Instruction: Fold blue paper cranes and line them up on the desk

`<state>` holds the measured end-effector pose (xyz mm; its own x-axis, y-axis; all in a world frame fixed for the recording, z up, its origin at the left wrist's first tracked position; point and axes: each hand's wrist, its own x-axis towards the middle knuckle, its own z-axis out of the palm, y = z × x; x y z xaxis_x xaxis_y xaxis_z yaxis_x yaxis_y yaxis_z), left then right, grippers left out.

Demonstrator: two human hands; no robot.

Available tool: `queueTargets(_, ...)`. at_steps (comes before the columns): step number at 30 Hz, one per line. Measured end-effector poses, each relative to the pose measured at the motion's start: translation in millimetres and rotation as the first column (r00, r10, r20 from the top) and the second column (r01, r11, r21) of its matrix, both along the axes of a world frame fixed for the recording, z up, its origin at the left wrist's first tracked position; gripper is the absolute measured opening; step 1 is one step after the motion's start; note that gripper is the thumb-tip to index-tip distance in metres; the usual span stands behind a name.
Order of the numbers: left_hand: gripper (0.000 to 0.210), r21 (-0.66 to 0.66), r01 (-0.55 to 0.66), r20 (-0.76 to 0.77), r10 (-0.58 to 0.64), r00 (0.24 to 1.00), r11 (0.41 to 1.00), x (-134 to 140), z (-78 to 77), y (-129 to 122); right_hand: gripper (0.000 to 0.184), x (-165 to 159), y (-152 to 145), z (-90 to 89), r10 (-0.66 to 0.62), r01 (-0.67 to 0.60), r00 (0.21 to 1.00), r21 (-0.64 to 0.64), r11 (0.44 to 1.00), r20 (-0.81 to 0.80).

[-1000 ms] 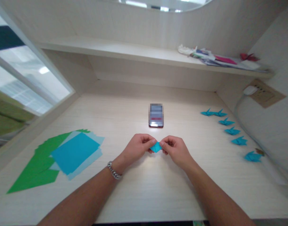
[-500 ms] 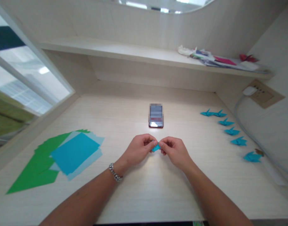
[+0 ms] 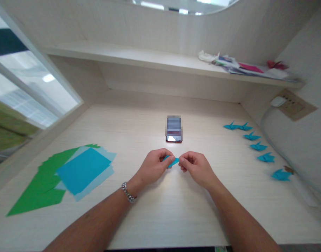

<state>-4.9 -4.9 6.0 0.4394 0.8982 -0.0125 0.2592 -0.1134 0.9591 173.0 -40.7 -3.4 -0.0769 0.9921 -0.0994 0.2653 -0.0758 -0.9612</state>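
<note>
A small folded piece of blue paper (image 3: pixel 173 161) is held between my hands, just in front of the phone (image 3: pixel 173 128). My left hand (image 3: pixel 157 164) pinches its left part between thumb and fingers, covering some of the folds. At the paper's pointed right end, the thumb and forefinger of my right hand (image 3: pixel 194 166) are closed on the tip. Several blue paper cranes (image 3: pixel 266 157) stand in a curved row at the right. Over on the left, blue sheets (image 3: pixel 84 170) lie on top of green sheets (image 3: pixel 42 185).
A shelf (image 3: pixel 139 56) runs across the back, with papers (image 3: pixel 251 68) at its right end. On the right wall a plug (image 3: pixel 278 101) sits in a socket (image 3: pixel 294 105); its cable (image 3: pixel 273 145) trails down behind the cranes.
The blue paper has turned in my hands and more of it shows, now as a narrow point toward the right. My right hand has shifted slightly to the right.
</note>
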Motion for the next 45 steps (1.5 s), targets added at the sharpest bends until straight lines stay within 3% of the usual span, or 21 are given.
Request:
queueTargets(4, 0.024, -0.024, 0.022, -0.008, -0.022, 1.000, 0.999, 0, -1.2, -1, 0.021, -1, -2, 1.7, -0.039, 0.033, 0.994, 0.056, 0.998, 0.098)
queueTargets(10, 0.025, -0.018, 0.022, -0.020, -0.022, 1.000, 1.000, -3, -0.5, 1, 0.027, 3, 3, -2.1, -0.023, 0.023, 0.992, -0.002, 1.000, -0.125)
queueTargets(12, 0.025, -0.018, 0.012, -0.017, -0.012, 1.000, 1.000, -3, -0.3, 2, 0.026, 6, 4, -1.9, -0.037, 0.039, 0.991, 0.011, 0.999, -0.127)
queueTargets(18, 0.024, -0.040, 0.050, -0.005, -0.050, 0.999, 0.998, -2, -0.7, 1, 0.019, 5, 0, 5.2, 0.061, -0.066, 0.994, 0.058, 0.996, 0.093)
queueTargets(22, 0.024, -0.038, 0.053, -0.018, -0.054, 0.998, 0.998, -2, 0.3, 0, 0.019, 5, 0, 3.9, 0.062, -0.069, 0.992, 0.051, 0.996, 0.111)
queueTargets(31, 0.014, 0.210, 0.085, -0.171, -0.049, 0.984, 0.974, -3, 2.7, -5, 0.011, -2, -3, 11.1, 0.035, -0.081, 0.958, 0.152, 0.985, 0.283)
queueTargets(45, 0.016, -0.004, 0.062, -0.053, -0.062, 0.997, 0.998, -2, 1.4, -3, 0.014, 5, -4, 15.0, 0.044, -0.060, 0.961, 0.051, 0.997, 0.274)
